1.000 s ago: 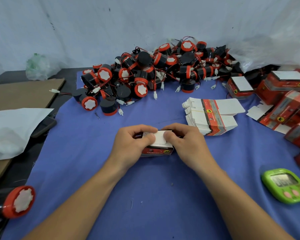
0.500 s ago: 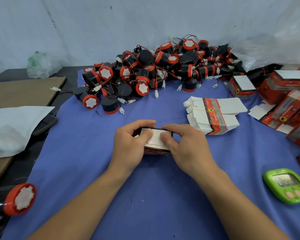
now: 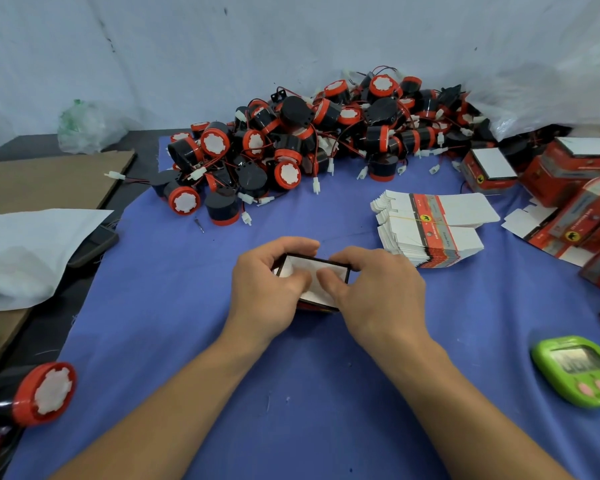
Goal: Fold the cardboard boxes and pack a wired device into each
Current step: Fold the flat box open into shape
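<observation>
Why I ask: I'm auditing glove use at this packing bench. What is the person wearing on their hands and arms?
Nothing is worn that shows. The left hand and the right hand have no gloves, and no ring, watch or wristband is visible. The left forearm and the right forearm are uncovered down to the bottom edge of the picture, with no sleeve in view.
</observation>
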Motion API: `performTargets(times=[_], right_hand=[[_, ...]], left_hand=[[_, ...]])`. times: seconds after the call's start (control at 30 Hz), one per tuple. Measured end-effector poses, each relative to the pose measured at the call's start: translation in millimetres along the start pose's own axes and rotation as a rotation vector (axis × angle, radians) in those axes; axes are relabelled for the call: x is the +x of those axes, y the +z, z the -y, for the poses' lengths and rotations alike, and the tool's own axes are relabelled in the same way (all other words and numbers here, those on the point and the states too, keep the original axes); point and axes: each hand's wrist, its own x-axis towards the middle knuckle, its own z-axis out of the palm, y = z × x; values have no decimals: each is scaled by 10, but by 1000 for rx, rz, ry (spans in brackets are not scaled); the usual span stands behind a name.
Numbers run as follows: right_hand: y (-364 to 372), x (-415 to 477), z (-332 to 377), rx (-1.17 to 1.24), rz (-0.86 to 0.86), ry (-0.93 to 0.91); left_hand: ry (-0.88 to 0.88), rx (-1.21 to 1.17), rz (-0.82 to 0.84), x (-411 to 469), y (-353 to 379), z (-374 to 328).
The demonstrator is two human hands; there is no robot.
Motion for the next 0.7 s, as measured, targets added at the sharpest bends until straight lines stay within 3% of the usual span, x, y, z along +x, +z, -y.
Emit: performTargets(times=[0.2, 0.37, 0.5, 0.6, 0.7], right_hand=[[-37, 47, -100, 486, 140, 82], [-58, 44, -81, 522, 294, 88], [-89, 42, -59, 450, 403, 65], [-58, 11, -42, 433, 306, 54], [-42, -25, -34, 325, 3, -52]], left_hand=[[-56, -236, -30, 3, -30, -60], [-48, -313, -89, -27, -26, -107], [41, -239, -65, -62, -26, -115], [82, -187, -29, -95, -22, -112], [121, -67, 4, -75, -52, -68]])
